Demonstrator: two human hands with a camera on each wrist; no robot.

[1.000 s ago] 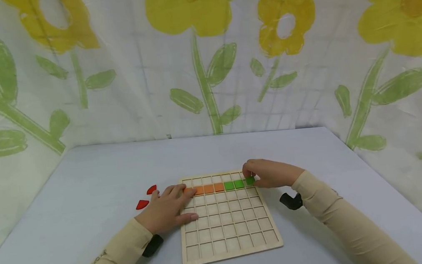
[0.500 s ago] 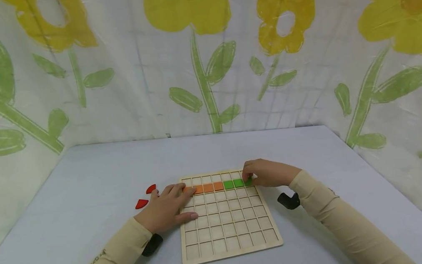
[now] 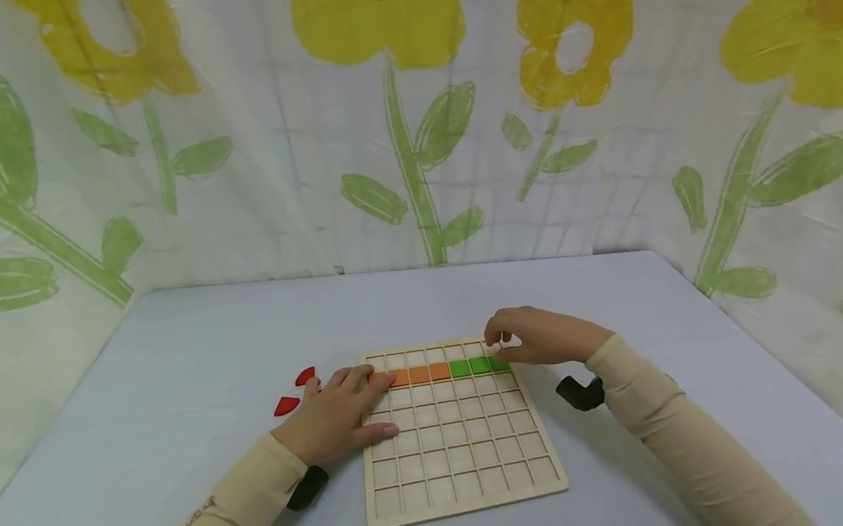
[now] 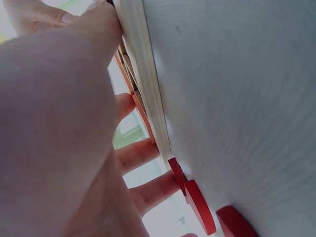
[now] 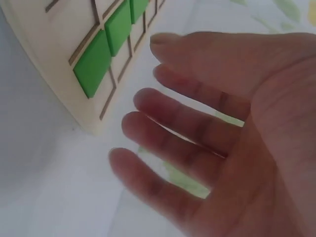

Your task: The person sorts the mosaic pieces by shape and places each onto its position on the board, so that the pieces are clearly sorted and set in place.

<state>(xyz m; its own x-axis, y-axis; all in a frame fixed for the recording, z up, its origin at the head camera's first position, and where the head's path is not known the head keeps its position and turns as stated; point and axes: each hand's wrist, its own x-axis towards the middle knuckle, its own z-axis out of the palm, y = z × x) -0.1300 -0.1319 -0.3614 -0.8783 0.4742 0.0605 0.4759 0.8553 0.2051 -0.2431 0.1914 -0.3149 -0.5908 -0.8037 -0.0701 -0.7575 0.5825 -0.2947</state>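
Your right hand (image 3: 544, 337) pinches nothing: its fingers are loosely bent with gaps between them, and the thumb stands away from them. The end green tile (image 5: 93, 64) lies just beyond the thumb, in the last cell at the right end of its row; whether it sits fully flush cannot be told.

Your left hand (image 3: 333, 421) lies with fingers spread over the left side of the grid board (image 3: 433, 462). One fingertip rests at the left end of the orange tiles (image 3: 419, 374), and the thumb lies lower on the board.

Four orange and three green tiles fill the row second from the far edge. Judged from this layout, the step in hand is the release of the end tile. The next move appears to call for lifting the right thumb clear without dragging the tile, while the left hand steadies the board. If the tile proves proud, press it level.

Outward, red pieces (image 3: 287, 405) lie on the table (image 3: 196, 358) near your left fingers; contact is unclear. A flowered curtain (image 3: 257, 185) stands behind.
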